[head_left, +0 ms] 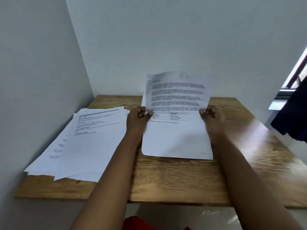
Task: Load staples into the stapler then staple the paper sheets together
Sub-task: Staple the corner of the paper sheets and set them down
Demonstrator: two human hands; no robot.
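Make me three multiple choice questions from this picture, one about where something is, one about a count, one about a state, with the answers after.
1. Where does the loose pile of papers lie on the wooden table?
A. On its left part, near the wall
B. On its right edge
C. Under the table

2. How many hands hold the raised sheets?
A. None
B. One
C. Two

3. How are the raised sheets held?
A. Flat on the table
B. Lifted, upper part bending toward the wall
C. Rolled into a tube

Answers: 1 A, the pile sits left of both arms by the side wall. 2 C, the left hand and the right hand each pinch one side edge. 3 B, the top curls back above the tabletop.
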